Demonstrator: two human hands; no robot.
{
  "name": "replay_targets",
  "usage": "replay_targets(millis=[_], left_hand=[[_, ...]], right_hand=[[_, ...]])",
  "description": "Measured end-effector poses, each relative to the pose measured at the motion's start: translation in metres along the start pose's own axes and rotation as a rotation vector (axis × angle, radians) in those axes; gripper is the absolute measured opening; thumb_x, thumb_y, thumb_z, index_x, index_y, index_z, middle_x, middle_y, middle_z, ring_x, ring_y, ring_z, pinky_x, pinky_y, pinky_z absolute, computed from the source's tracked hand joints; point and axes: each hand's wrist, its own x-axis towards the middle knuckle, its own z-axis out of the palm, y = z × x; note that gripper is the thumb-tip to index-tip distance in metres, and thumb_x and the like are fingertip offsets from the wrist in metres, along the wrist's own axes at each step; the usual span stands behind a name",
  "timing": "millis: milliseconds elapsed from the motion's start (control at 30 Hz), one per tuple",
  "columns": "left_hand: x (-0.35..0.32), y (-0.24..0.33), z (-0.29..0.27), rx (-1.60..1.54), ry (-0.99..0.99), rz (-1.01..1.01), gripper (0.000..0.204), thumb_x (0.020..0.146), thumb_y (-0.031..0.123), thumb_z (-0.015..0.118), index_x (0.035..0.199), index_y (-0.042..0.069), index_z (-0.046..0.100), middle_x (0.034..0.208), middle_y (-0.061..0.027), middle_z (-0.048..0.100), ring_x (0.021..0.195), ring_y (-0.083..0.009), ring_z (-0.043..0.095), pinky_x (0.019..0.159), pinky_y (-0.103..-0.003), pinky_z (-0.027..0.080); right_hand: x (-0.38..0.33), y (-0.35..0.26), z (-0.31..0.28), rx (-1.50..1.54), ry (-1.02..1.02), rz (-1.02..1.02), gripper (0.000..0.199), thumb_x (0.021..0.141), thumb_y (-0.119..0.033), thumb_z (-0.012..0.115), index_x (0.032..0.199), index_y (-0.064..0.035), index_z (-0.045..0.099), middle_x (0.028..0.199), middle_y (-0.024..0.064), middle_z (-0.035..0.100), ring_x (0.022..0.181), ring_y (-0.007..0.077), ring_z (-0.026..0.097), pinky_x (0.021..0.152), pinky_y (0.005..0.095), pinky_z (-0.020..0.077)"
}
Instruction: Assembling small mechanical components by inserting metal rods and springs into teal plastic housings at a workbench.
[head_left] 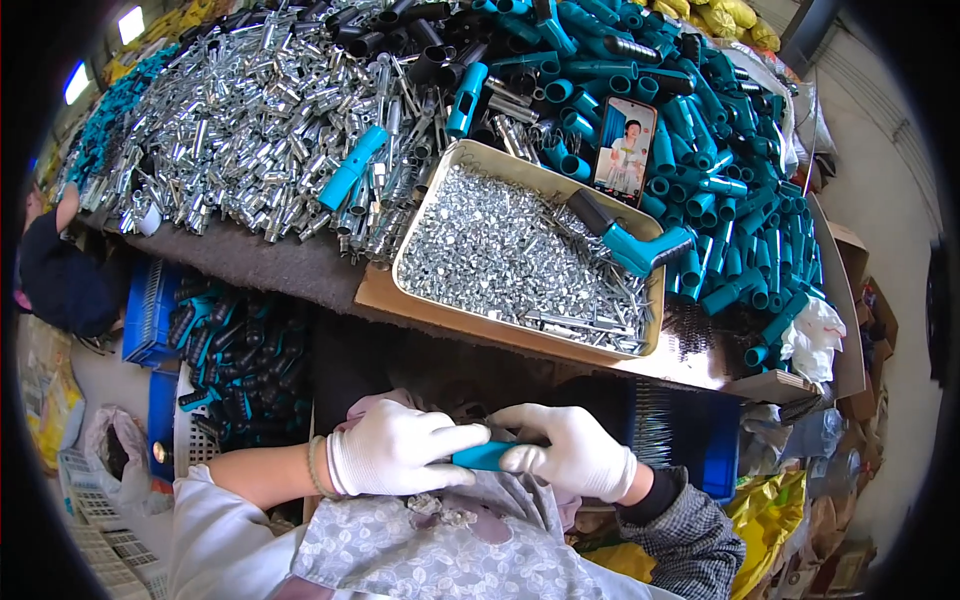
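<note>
My left hand (400, 448), in a white knit glove, is closed on one end of a short teal plastic part (478, 457) held level in front of my lap. My right hand (572, 450), gloved the same way, grips the other end with its thumb along the front. Fingers cover much of the part, so its full shape is hidden. Beyond my hands, a shallow cream tray (656, 312) full of small shiny metal pieces rests at the bench's near edge. Across its right side lies a teal pistol-shaped piece (640, 250) with a black end.
A heap of metal tubes (270, 120) covers the bench's left; teal tubular housings (720, 185) pile up on the right. A phone (625, 155) leans behind the tray. Below left, black-and-teal handles (245, 350) fill a container near a blue crate (150, 312). Another person (65, 265) is at far left.
</note>
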Motion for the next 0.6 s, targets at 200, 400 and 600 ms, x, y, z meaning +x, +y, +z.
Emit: replay_targets(millis=[200, 400, 600], left_hand=[[0.006, 0.007, 0.0, -0.034, -0.043, -0.025, 0.054, 0.08, 0.039, 0.08, 0.122, 0.007, 0.066, 0.079, -0.0063, 0.066, 0.06, -0.0213, 0.067, 0.051, -0.032, 0.052], [0.019, 0.01, 0.011, -0.184, -0.041, -0.02, 0.052, 0.08, 0.037, 0.08, 0.119, 0.006, 0.066, 0.078, -0.0079, 0.065, 0.063, -0.0253, 0.067, 0.055, -0.034, 0.053], [0.03, 0.002, 0.01, -0.079, 0.069, -0.105, 0.043, 0.079, 0.031, 0.08, 0.113, 0.007, 0.068, 0.075, -0.0086, 0.065, 0.061, -0.0271, 0.067, 0.055, -0.036, 0.053]], right_hand=[[0.002, 0.004, -0.005, 0.165, -0.1, 0.069, 0.05, 0.089, -0.023, 0.074, 0.13, 0.0026, 0.06, 0.099, 0.0184, 0.073, 0.088, 0.02, 0.07, 0.08, 0.0332, 0.0552], [0.013, 0.002, 0.004, 0.07, -0.066, -0.087, 0.05, 0.088, -0.024, 0.074, 0.128, 0.002, 0.061, 0.1, 0.0207, 0.072, 0.091, 0.0274, 0.072, 0.081, 0.0345, 0.0551], [0.061, 0.002, -0.052, -0.293, -0.034, -0.419, 0.026, 0.089, -0.025, 0.067, 0.106, -0.0057, 0.073, 0.094, 0.0159, 0.072, 0.085, 0.0351, 0.07, 0.077, 0.0415, 0.0558]])
